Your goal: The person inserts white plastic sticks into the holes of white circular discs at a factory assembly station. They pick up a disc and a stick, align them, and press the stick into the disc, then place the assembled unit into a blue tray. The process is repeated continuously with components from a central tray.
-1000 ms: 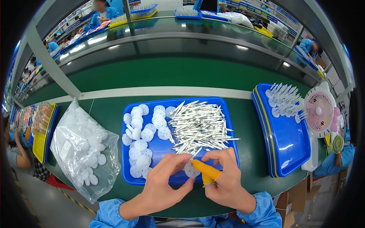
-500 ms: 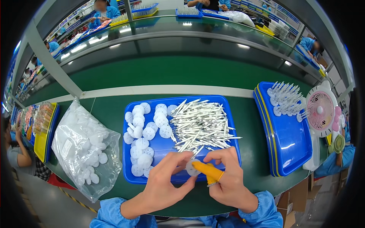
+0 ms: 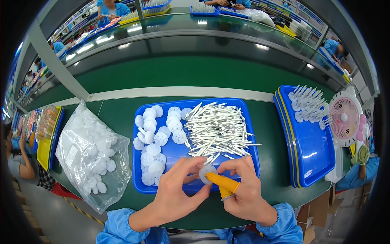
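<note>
My left hand (image 3: 174, 191) pinches the edge of a translucent white plastic disc (image 3: 205, 172) between thumb and fingers. My right hand (image 3: 248, 191), with yellow finger covers (image 3: 223, 184) on it, is closed against the same disc, a covered fingertip lying on its face. Whether a stick is also between the right fingers is hidden. Both hands are over the near edge of a blue tray (image 3: 174, 154). Inside it, overlapping white discs (image 3: 156, 167) lie at the left and a heap of thin white pointed sticks (image 3: 217, 128) at the right.
To the left lies a clear bag (image 3: 87, 150) of white discs, beside a yellow tray (image 3: 45, 152). Stacked trays (image 3: 310, 162) at right carry upright sticks on discs (image 3: 308, 103), next to a pink-and-white fan (image 3: 344, 117). A metal rail (image 3: 178, 92) crosses behind; co-workers sit beyond.
The view has shifted slightly, so the tray sits a little higher in it. Both hands keep hold of the disc, which is turned slightly differently.
</note>
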Tool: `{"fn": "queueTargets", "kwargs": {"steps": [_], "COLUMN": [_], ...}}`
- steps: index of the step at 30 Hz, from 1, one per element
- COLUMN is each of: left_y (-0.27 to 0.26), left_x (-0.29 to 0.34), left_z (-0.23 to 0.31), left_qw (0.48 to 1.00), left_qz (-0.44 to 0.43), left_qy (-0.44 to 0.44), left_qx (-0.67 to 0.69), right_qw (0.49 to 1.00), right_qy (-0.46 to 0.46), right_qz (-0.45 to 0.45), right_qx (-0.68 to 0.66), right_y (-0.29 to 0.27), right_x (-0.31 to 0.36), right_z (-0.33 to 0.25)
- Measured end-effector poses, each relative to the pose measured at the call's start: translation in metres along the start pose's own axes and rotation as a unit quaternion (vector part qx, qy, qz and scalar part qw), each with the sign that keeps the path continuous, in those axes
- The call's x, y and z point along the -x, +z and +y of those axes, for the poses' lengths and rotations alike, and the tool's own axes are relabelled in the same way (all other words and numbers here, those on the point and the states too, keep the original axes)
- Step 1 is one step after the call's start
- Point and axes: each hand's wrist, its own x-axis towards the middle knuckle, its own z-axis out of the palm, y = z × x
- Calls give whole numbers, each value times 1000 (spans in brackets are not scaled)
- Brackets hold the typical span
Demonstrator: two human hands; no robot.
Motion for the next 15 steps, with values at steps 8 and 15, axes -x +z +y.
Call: {"fn": "queueTargets", "kwargs": {"steps": [8, 15], "left_y": [0, 0], "left_x": [0, -1], "left_z": [1, 1], "left_qw": [1000, 1000], "left_qz": [0, -3], "left_qy": [-1, -12], "left_qx": [1, -11], "right_qw": [1000, 1000], "right_qy": [13, 10], "right_qz": [21, -2], "right_qx": [5, -1], "right_y": [3, 2], "right_x": [0, 1], "right_z": [0, -1]}}
